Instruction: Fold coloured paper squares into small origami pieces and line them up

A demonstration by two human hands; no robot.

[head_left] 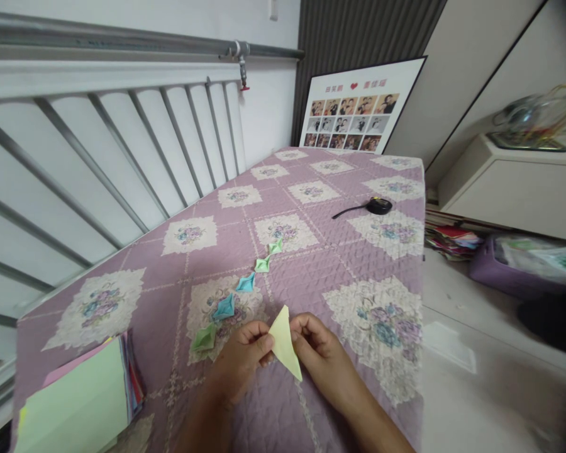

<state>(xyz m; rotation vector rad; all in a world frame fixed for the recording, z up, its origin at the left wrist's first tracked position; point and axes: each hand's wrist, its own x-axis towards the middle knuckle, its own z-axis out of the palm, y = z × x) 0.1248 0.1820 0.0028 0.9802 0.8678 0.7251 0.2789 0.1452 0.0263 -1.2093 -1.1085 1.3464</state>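
Observation:
Between my two hands is a folded piece of pale yellow paper (284,345), roughly triangular, held above the tablecloth. My left hand (245,352) pinches its left edge between thumb and fingers. At the right edge, my right hand (317,346) grips it the same way, with some fingertips hidden behind the paper. A diagonal row of small folded paper boats leads away from my left hand: a green paper boat (204,338) nearest, then a blue paper boat (224,307), a second blue one (246,283) and two light green ones, the nearer (263,264) beside the farther (276,246).
A stack of coloured paper (78,399) lies at the table's near left. A black tape measure (378,206) with a strap rests toward the far right. A white radiator (122,151) runs along the left side; a photo board (353,107) leans behind the table.

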